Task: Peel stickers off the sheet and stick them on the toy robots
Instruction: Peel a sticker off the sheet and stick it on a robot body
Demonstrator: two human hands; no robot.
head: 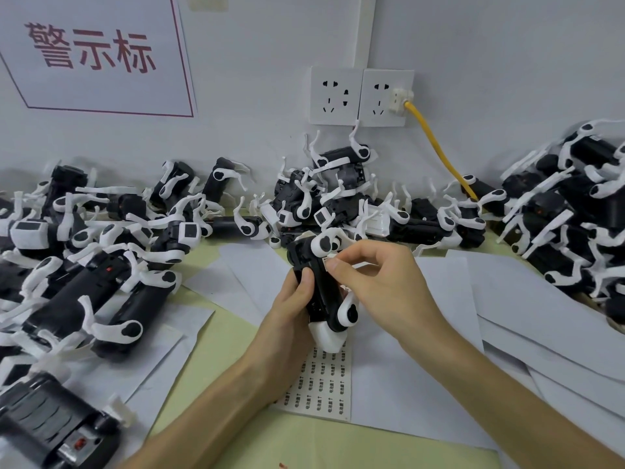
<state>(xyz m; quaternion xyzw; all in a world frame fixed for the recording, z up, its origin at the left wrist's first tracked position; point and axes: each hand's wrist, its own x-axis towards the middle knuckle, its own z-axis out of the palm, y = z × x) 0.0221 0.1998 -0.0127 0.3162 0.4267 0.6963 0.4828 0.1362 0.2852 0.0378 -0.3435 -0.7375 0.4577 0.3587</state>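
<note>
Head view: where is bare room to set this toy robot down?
Bare white paper between the right hand and the right pile; also paper between the left hand and the left pile. Crowded along the wall and both sides.

One wide-angle view only, worn on the person's head, looking forward and down across the bench (220, 346) toward the wall (473, 45) and its sockets (334, 96). It sits close, with the left hand (287, 302) and right hand (382, 279) at mid-frame, forearms cut by the bottom edge
</note>
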